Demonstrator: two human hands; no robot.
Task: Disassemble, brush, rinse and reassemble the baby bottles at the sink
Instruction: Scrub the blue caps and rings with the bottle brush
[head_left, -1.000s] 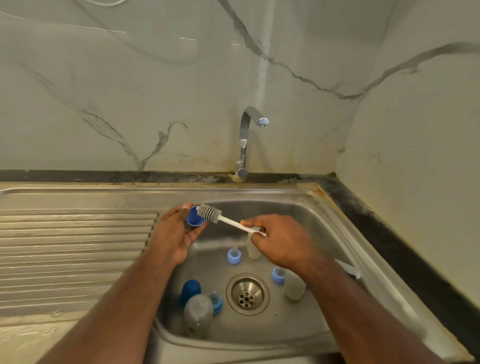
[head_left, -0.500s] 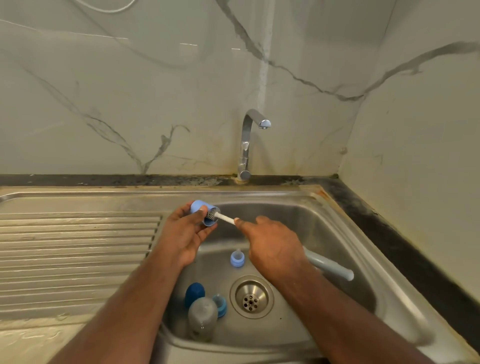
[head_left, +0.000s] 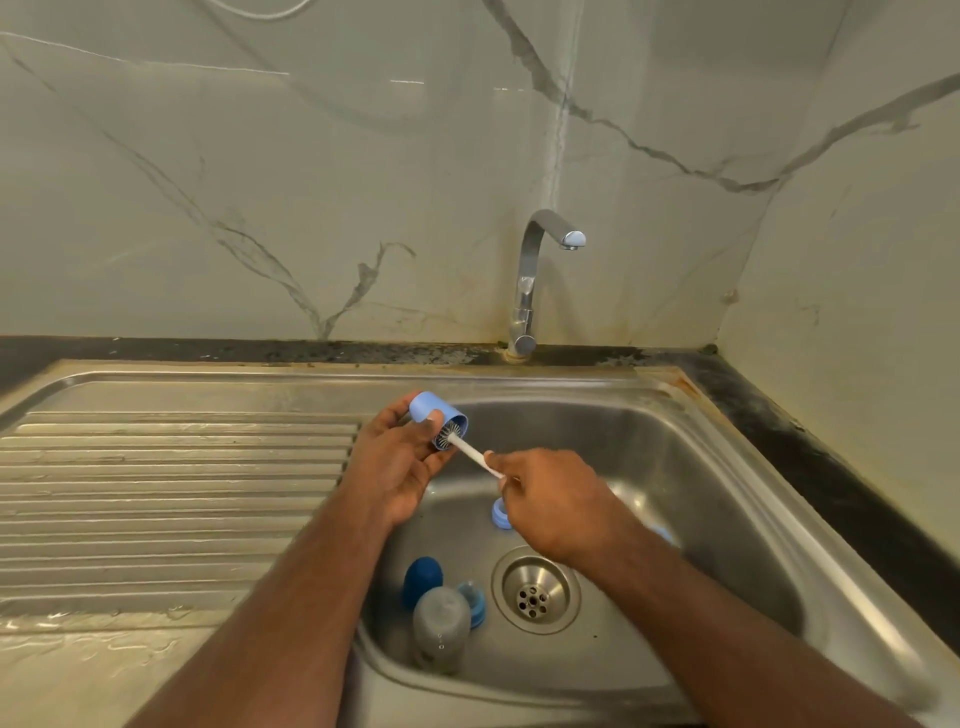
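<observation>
My left hand (head_left: 395, 467) grips a light blue bottle cap (head_left: 434, 413) above the sink's left rim, its open end turned toward the right. My right hand (head_left: 556, 499) holds the white handle of a bottle brush (head_left: 472, 453), and the grey bristle head sits inside the cap. Down in the sink basin (head_left: 701, 467) lie a clear bottle (head_left: 440, 623), a dark blue cap (head_left: 423, 574), a blue collar with a teat (head_left: 475, 603) and a light blue ring (head_left: 500, 515) partly hidden by my right hand.
A chrome tap (head_left: 535, 280) stands behind the basin with no water running. The round drain (head_left: 535, 592) sits at the basin's middle. A ribbed steel draining board (head_left: 171, 493) stretches to the left. Marble walls close the back and right.
The brush head went from outside the cap into its open end. My left hand turned the cap's opening toward the right. My right hand moved lower and now covers parts in the basin.
</observation>
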